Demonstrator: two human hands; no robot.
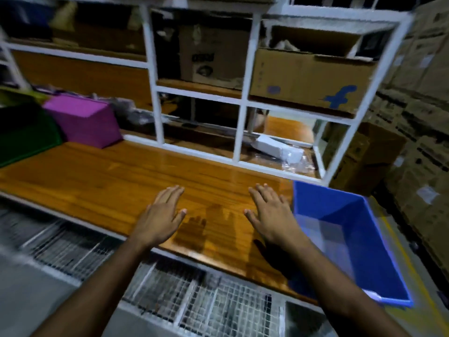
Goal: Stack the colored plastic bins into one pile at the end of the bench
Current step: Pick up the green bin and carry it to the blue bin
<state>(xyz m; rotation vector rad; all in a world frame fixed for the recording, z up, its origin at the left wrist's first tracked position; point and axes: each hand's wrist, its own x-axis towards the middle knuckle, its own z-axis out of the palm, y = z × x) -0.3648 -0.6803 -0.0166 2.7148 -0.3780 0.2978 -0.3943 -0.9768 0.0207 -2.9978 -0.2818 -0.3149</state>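
Observation:
A blue bin (pixel 349 242) stands open side up at the right end of the wooden bench (pixel 102 176). A purple bin (pixel 85 119) lies overturned at the far left of the bench, with a dark green bin (pixel 24 132) beside it at the frame's left edge. My left hand (pixel 161 216) and my right hand (pixel 269 215) hover flat over the middle of the bench, fingers spread, holding nothing. The right hand is just left of the blue bin's rim, not touching it.
A white metal shelf frame (pixel 239 132) stands along the back of the bench with cardboard boxes (pixel 306 76) in it and a white packet (pixel 279 148) behind its lower bars. Stacked cartons (pixel 418 117) fill the right side. Wire mesh (pixel 194 302) lies below the bench's front edge.

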